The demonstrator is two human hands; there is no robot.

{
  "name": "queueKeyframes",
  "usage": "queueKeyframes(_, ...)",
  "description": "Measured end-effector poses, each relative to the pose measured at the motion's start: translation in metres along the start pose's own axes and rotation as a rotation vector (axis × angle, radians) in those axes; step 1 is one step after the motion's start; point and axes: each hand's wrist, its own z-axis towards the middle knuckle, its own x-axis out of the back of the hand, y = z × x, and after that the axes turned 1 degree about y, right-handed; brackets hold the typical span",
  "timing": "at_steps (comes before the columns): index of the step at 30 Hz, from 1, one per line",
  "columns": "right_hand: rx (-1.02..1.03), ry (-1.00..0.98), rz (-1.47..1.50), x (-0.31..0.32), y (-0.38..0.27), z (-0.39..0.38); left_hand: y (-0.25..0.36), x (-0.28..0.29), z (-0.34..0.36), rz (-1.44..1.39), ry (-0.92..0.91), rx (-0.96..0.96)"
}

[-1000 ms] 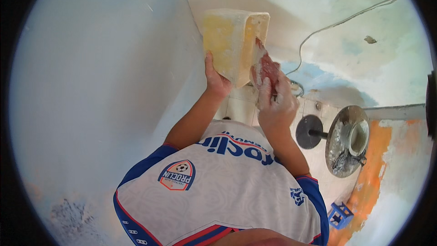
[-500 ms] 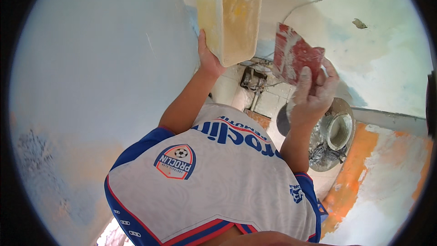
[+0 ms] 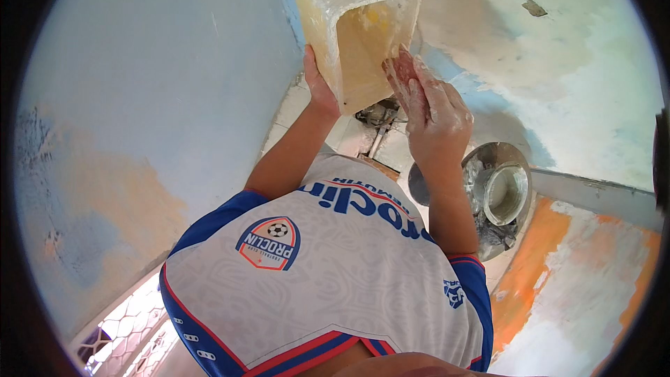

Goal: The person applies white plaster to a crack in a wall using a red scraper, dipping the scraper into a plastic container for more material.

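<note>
A pale yellow rectangular plastic tub [image 3: 319, 38], smeared with white along its rim, is tilted so its mouth faces me. My left hand [image 3: 322, 89] grips it by the lower left side, thumb up along the wall. My right hand [image 3: 441, 107], coated in white paste, is closed round a red putty scraper [image 3: 403, 68]. The scraper is at the right edge of the tub's opening; its far end is partly hidden by my fingers. Inside the tub, a yellow stain shows on the wall.
Below my right forearm stands a round metal basin [image 3: 520, 160] holding a whitish-coated bucket [image 3: 507, 197]. Blue-grey wall [image 3: 160, 84] rises close on the left. A patchy wall [image 3: 572, 91] lies ahead and right, with an orange-and-white wall [image 3: 537, 265] lower right. Dirty equipment [image 3: 377, 115] sits on the tiled floor.
My right hand has brought the scraper leftward to the tub's mouth. The tub has turned somewhat, showing more of its upper side. My view has shifted slightly.
</note>
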Motion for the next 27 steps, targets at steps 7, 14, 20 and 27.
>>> queueKeyframes(7,0.201,0.012,-0.021,0.011,0.003,-0.005,-0.021,-0.005,-0.011,0.069,-0.067,-0.076)
queueKeyframes(14,0.147,0.008,-0.083,0.010,0.007,-0.020,-0.027,-0.014,-0.021,0.168,0.049,-0.122)
queueKeyframes(20,0.142,0.015,-0.011,0.010,0.002,-0.029,-0.026,-0.029,-0.040,0.219,0.050,-0.121)
queueKeyframes(27,-0.017,-0.126,0.257,0.017,-0.014,-0.035,-0.027,-0.012,-0.046,0.184,0.060,-0.091)
